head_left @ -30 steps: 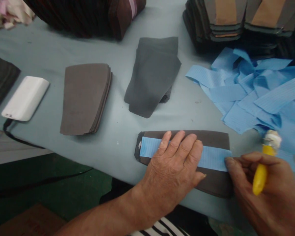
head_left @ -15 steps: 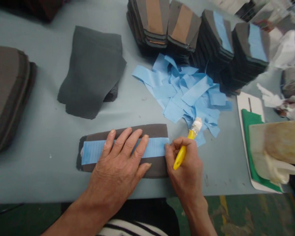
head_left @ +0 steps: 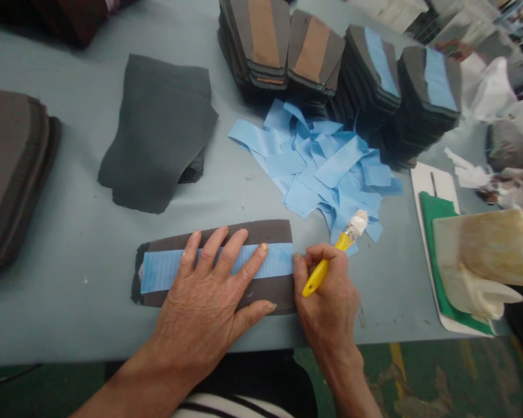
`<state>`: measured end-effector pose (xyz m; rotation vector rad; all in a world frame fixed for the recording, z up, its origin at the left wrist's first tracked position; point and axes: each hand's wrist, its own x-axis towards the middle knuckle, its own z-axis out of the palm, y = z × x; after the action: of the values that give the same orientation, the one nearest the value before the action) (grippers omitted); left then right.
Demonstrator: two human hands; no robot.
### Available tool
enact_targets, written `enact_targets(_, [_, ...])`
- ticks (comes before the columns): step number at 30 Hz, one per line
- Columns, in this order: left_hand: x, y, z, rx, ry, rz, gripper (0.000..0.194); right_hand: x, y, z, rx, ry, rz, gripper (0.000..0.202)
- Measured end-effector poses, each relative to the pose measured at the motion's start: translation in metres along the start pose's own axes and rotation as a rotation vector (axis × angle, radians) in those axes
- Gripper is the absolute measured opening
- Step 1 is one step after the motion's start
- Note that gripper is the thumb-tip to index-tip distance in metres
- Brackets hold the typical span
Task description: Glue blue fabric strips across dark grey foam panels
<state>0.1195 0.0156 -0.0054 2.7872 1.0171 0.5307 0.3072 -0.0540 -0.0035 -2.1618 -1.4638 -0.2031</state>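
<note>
A dark grey-brown panel (head_left: 268, 232) lies near the table's front edge, with a light blue strip (head_left: 159, 270) running lengthwise along it. Flat on the strip and panel rests my left hand (head_left: 209, 293), its fingers spread. My right hand (head_left: 326, 296) is closed around a yellow-handled brush (head_left: 318, 278), whose whitish bristles point up and away. The right thumb and fingertips touch the panel's right end. Beyond the brush is a loose heap of blue strips (head_left: 340, 157).
Stacks of panels with brown strips (head_left: 264, 35) and blue strips (head_left: 440, 78) stand at the back. Dark sheets (head_left: 157, 128) lie left of centre, and a thick stack (head_left: 4, 168) sits far left. A stained pale container (head_left: 483, 244) is at right.
My left hand's fingers and thumb have spread a little wider on the panel. The brush has tilted slightly to the right in my right hand. The view has shifted slightly.
</note>
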Motion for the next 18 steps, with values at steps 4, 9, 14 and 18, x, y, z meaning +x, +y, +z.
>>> enact_targets(4, [0.002, 0.002, -0.001, 0.013, -0.012, -0.012, 0.064, 0.004, -0.003, -0.004, -0.003, 0.064, -0.006, 0.012])
enact_targets(9, [0.002, 0.004, -0.003, 0.018, -0.013, -0.019, 0.067, 0.011, -0.016, 0.005, -0.001, 0.067, -0.027, 0.021])
enact_targets(14, [0.000, 0.004, -0.003, -0.011, -0.023, -0.048, 0.070, 0.013, -0.017, 0.015, -0.034, 0.045, -0.004, 0.018])
enact_targets(18, [0.000, 0.004, -0.002, -0.034, -0.027, -0.073, 0.069, 0.011, -0.014, 0.015, -0.064, 0.041, 0.008, 0.015])
